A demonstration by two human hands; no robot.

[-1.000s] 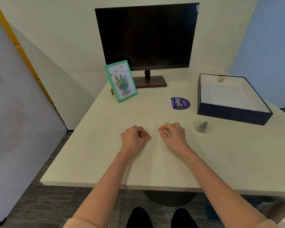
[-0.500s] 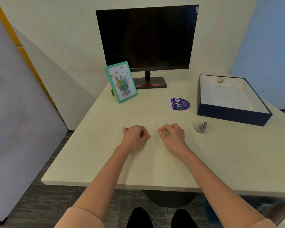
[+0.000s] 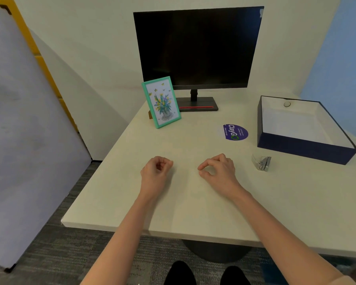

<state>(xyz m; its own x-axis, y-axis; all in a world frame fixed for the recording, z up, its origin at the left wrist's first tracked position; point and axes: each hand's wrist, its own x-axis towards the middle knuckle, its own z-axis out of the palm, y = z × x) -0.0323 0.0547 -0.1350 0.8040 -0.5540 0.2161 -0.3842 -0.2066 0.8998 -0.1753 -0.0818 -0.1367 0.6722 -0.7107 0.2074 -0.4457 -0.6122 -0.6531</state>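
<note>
Head view, beginning at the fingers (image 3: 163, 163) of the left hand (image 3: 155, 172): curled into a fist, gripping nothing, resting on the bench (image 3: 193, 208) roughly midway between its near and far edges. Fingers (image 3: 206, 164) of the right hand (image 3: 219, 171) curled in too, thumb tip meeting forefinger tip in a small ring with nothing visible inside it. Heel of that hand down on the bench, beside the left hand but apart from it.

Outward to the right, about level with the right knuckles: small metal clip (image 3: 262, 162), near the right hand but not touching it, lying on the bench just short of the near wall of the dark blue box (image 3: 304, 148). Long axis hard to read at this size, seemingly slanting from far left to near right. Plainly nearer the right hand than the left, so probably a short sideways reach with the right, no crossing of arms.

Farther out: purple sticker (image 3: 234, 132) toward the far edge, green picture frame (image 3: 161, 102) leaning back near the far left corner, dark monitor (image 3: 197, 46) at the far edge.
</note>
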